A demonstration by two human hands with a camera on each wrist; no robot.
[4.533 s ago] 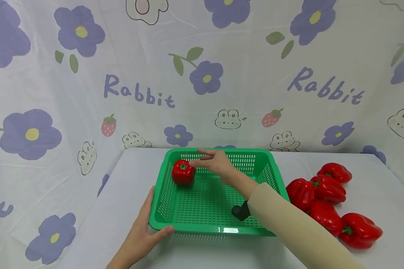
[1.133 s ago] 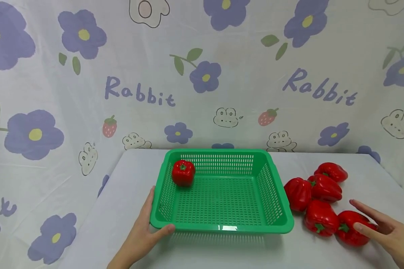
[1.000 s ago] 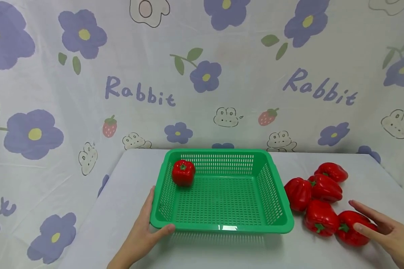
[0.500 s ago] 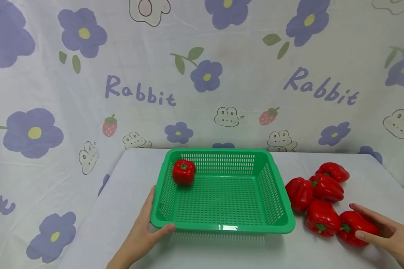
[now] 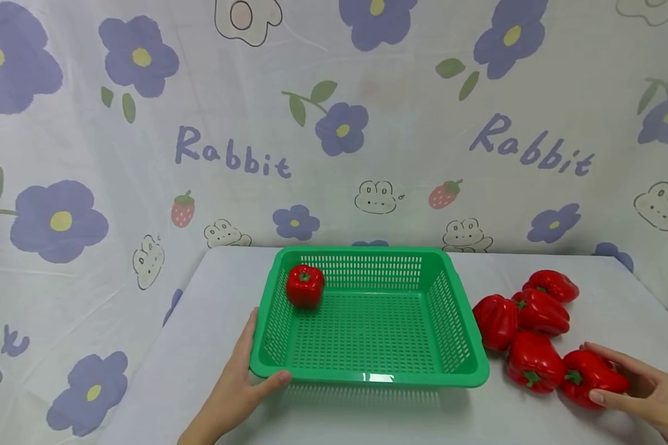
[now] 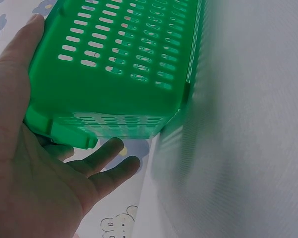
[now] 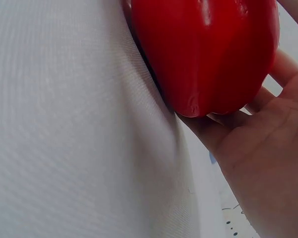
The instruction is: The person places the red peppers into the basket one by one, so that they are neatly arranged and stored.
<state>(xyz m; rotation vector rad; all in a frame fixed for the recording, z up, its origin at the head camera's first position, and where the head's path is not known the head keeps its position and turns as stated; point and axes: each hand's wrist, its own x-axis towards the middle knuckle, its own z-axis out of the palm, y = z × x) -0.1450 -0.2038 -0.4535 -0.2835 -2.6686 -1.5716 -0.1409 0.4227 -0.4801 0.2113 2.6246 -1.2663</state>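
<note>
In the head view, my left hand (image 5: 234, 383) holds the near left corner of a green plastic basket (image 5: 375, 377), thumb at the front rim and fingers along the left side. The left wrist view has some of those fingers (image 6: 116, 173) extended below the basket's rim lip. On the right, my right hand (image 5: 646, 389) grips the nearest red bell pepper (image 5: 590, 377), thumb in front and fingers behind it. That bell pepper (image 7: 203, 54) lies low against the white cloth, with its green stem facing left. Another red bell pepper (image 5: 305, 287) stands upright in the basket's back left corner.
Several more red bell peppers (image 5: 534, 361) lie clustered between the basket and my right hand. A white cloth (image 5: 222, 278) covers the table. Behind it hangs a curtain (image 5: 412, 105) printed with purple flowers and rabbits.
My right arm has left the basket, where it reached to the upright bell pepper, and moved right. Its thumb and fingers have since closed in on the nearest bell pepper. My left hand stays put.
</note>
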